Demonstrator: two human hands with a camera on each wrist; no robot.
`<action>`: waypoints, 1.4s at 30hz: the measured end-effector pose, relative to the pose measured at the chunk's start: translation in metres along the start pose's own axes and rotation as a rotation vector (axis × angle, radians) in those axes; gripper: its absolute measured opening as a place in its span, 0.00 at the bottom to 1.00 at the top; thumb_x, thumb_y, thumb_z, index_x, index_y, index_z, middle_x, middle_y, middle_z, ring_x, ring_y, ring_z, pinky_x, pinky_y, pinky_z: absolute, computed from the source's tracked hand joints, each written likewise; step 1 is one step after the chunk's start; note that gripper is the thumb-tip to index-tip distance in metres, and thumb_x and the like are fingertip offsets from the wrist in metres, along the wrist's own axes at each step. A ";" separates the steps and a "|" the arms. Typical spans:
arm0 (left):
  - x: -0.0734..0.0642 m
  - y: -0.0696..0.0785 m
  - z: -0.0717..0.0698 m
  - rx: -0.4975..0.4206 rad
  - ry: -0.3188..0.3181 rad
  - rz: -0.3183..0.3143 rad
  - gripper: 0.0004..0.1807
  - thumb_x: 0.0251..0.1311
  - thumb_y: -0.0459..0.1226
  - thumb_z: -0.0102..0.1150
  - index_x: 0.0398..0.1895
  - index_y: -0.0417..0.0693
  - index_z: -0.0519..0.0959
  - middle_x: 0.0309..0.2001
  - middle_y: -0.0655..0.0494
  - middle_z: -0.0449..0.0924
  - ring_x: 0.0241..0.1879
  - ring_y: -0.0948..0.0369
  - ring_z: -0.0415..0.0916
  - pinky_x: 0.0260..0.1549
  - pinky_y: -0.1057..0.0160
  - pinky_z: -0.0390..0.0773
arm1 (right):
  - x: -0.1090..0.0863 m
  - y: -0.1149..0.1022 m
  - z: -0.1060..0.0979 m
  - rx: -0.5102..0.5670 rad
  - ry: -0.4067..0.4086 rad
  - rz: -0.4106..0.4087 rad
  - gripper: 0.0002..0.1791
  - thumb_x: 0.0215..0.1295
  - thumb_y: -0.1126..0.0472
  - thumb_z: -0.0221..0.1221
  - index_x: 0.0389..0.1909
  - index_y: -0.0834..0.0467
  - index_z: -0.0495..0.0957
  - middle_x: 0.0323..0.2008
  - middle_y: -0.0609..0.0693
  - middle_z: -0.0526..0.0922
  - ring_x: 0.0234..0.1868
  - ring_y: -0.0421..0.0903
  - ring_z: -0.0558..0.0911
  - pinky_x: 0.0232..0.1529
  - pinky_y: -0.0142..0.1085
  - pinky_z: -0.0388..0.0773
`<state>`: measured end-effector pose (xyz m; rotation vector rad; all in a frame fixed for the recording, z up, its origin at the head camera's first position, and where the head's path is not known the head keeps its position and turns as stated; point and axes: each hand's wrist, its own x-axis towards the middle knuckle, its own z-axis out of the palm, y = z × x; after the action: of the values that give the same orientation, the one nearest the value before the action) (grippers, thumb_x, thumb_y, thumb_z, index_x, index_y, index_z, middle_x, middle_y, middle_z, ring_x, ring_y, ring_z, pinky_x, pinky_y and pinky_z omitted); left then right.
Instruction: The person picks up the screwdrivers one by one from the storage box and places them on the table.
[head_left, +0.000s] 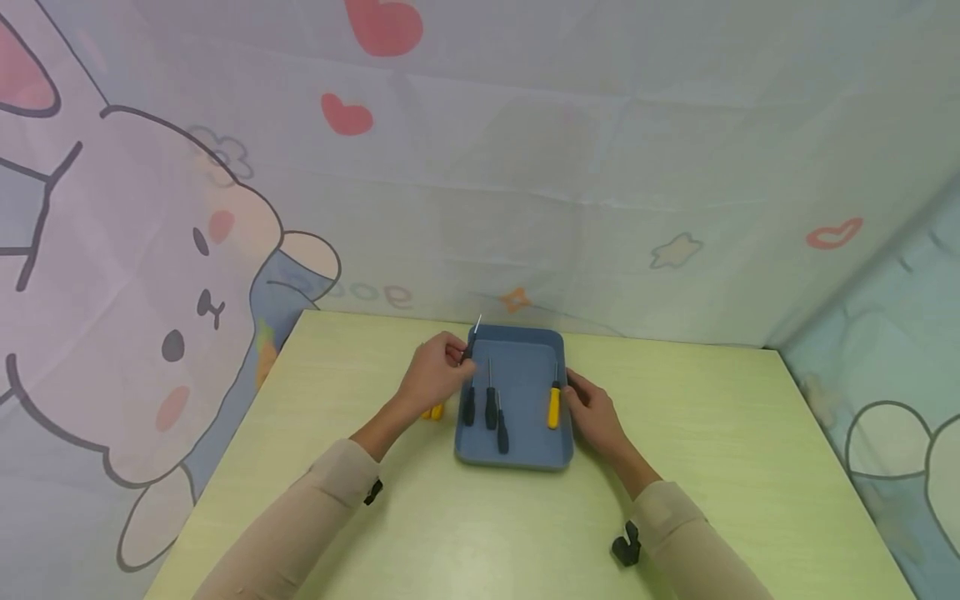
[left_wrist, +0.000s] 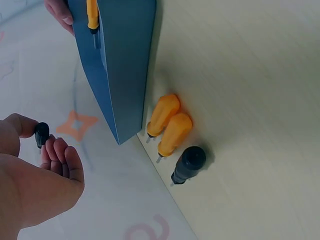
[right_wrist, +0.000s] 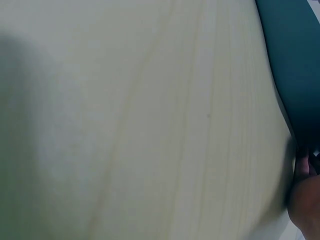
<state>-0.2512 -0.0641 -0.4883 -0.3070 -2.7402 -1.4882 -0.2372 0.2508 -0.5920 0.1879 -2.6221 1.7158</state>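
Note:
My left hand (head_left: 435, 372) pinches a black-handled screwdriver (head_left: 469, 346) between thumb and fingers, over the left wall of a blue-grey tray (head_left: 525, 392); its metal tip points up and away. In the left wrist view the handle end (left_wrist: 42, 132) shows at the fingertips. My right hand (head_left: 596, 417) holds the tray's right side, the thumb by the rim. Inside the tray, three black screwdrivers (head_left: 491, 408) lie toward the left. A yellow screwdriver (head_left: 553, 408) lies along the right wall.
Outside the tray's left wall, two yellow-handled screwdrivers (left_wrist: 175, 134) and a black-handled one (left_wrist: 190, 162) lie on the pale wooden table (head_left: 480, 533). A printed cloth backdrop (head_left: 600, 167) rises behind the table's far edge.

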 end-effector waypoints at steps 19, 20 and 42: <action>0.001 -0.020 -0.028 0.054 0.031 -0.047 0.16 0.65 0.40 0.64 0.50 0.40 0.79 0.42 0.48 0.82 0.42 0.52 0.79 0.48 0.53 0.81 | -0.002 -0.006 -0.002 -0.025 0.002 0.017 0.28 0.84 0.58 0.52 0.79 0.64 0.66 0.74 0.63 0.72 0.75 0.59 0.71 0.74 0.53 0.68; 0.000 -0.020 -0.029 0.054 0.031 -0.052 0.16 0.66 0.40 0.64 0.51 0.39 0.78 0.42 0.47 0.82 0.43 0.51 0.79 0.49 0.52 0.81 | -0.003 -0.006 -0.002 -0.024 0.004 0.018 0.28 0.84 0.58 0.52 0.79 0.64 0.66 0.74 0.63 0.72 0.75 0.59 0.71 0.74 0.52 0.68; 0.002 -0.045 -0.050 0.093 0.052 -0.130 0.19 0.67 0.41 0.62 0.54 0.36 0.78 0.46 0.43 0.82 0.46 0.48 0.80 0.48 0.50 0.82 | -0.003 -0.007 -0.002 -0.014 0.000 0.028 0.28 0.84 0.58 0.52 0.79 0.63 0.66 0.74 0.62 0.72 0.75 0.59 0.72 0.74 0.53 0.68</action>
<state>-0.2653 -0.1293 -0.4978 -0.0891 -2.8257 -1.3676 -0.2338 0.2502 -0.5852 0.1518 -2.6482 1.7048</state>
